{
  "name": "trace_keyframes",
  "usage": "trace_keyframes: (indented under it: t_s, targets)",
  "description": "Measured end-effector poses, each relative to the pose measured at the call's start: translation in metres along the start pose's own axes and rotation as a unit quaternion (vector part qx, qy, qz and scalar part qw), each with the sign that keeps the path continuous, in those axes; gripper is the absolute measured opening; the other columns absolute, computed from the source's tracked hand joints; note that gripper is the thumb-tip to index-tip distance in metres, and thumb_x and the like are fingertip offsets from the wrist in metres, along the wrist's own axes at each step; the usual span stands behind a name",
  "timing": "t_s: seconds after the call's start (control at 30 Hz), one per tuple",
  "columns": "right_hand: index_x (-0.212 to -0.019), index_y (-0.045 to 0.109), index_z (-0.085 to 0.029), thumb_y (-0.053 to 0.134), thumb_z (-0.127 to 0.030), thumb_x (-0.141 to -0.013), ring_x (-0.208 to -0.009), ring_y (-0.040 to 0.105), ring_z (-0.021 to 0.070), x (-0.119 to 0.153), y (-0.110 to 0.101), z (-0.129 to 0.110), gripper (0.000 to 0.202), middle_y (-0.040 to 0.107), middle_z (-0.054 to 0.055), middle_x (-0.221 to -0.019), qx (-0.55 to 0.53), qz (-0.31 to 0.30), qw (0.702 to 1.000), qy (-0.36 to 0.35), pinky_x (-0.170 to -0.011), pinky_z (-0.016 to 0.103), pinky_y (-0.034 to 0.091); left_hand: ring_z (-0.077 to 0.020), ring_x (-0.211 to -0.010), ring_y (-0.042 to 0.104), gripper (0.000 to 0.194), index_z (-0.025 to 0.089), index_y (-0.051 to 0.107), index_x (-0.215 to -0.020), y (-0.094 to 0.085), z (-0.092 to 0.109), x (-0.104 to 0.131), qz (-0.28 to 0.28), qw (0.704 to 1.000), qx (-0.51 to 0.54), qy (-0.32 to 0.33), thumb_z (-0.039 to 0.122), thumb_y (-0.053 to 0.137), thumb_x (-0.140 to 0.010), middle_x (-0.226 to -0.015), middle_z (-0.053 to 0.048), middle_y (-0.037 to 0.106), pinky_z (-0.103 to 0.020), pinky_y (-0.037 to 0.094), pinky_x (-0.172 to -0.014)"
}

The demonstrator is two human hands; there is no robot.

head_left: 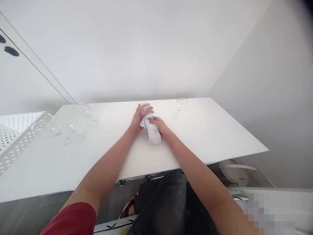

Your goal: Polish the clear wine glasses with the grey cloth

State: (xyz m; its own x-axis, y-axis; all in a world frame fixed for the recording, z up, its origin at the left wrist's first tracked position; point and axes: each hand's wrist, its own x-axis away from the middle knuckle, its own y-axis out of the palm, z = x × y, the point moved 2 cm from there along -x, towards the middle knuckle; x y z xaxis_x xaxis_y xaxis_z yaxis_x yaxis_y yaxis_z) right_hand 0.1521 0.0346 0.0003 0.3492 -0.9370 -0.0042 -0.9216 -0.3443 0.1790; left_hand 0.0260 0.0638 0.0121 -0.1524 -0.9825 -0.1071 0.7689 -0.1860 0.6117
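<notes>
Cradling a clear glass (145,107), the left hand (139,118) has its fingers spread up around the bowl, right here near the far edge of the white table (105,160), about midway along. And look at that glass: thin, colourless, see-through, rim tipped up at the fingers, its lower part hidden by cloth and hand. In comes the right hand (160,125), gripping a white cloth (153,132) bunched against the glass, a loose fold hanging toward the near edge.

Over on the left, a cluster of stemmed glasses (69,128), all clear, bowls overlapping so closely that an exact count is hard to call! Across to the right, one lone glass (181,104) stands upright near the far edge, transparent right down its stem. Lettering? A faint mark shows on the round white object (236,174) beneath the table's right side, too small to read.
</notes>
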Motion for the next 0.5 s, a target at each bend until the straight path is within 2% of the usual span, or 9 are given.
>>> trace_keyframes:
  t_s: [0.13,0.23,0.37,0.5]
  targets:
    - [-0.092,0.066,-0.02,0.073,-0.042,-0.08,-0.087,0.063,0.0204,-0.0017,-0.001,0.0008,0.026,0.07,0.004,-0.092,0.121,0.044,0.988,-0.081,-0.08,0.033,0.047,-0.019,-0.091,0.07,0.048,0.023,0.065,-0.109,-0.0005,-0.0003,0.0003,-0.009,1.0,0.018,0.007,0.066,0.065,-0.088,-0.106,-0.008,0.071,-0.03,0.058,-0.072]
    - [-0.094,0.066,-0.019,0.069,-0.04,-0.083,-0.089,0.064,0.0201,-0.0029,-0.0002,0.0025,0.023,0.071,0.004,-0.095,0.145,0.046,0.984,-0.089,-0.084,0.034,0.047,-0.0181,-0.089,0.07,0.048,0.023,0.065,-0.107,-0.0011,-0.001,0.0,-0.004,1.0,0.026,0.008,0.066,0.066,-0.087,-0.105,-0.007,0.07,-0.03,0.058,-0.071]
    - [-0.094,0.068,-0.019,0.073,-0.039,-0.08,-0.087,0.063,0.0192,-0.0025,-0.0005,0.002,0.025,0.071,0.003,-0.093,0.099,0.045,0.992,-0.068,-0.082,0.032,0.047,-0.0169,-0.086,0.07,0.046,0.023,0.065,-0.106,-0.0003,-0.0011,-0.0004,-0.007,0.999,0.045,-0.006,0.065,0.068,-0.087,-0.104,-0.006,0.07,-0.03,0.057,-0.072]
    - [-0.093,0.069,-0.018,0.08,-0.04,-0.073,-0.08,0.062,0.0175,-0.0016,-0.0021,0.0003,0.031,0.07,0.002,-0.087,-0.047,0.026,0.998,-0.011,-0.074,0.03,0.046,-0.017,-0.088,0.071,0.047,0.022,0.066,-0.105,0.0001,0.0009,0.0002,0.011,0.998,0.057,-0.004,0.066,0.066,-0.088,-0.104,-0.006,0.071,-0.029,0.057,-0.076]
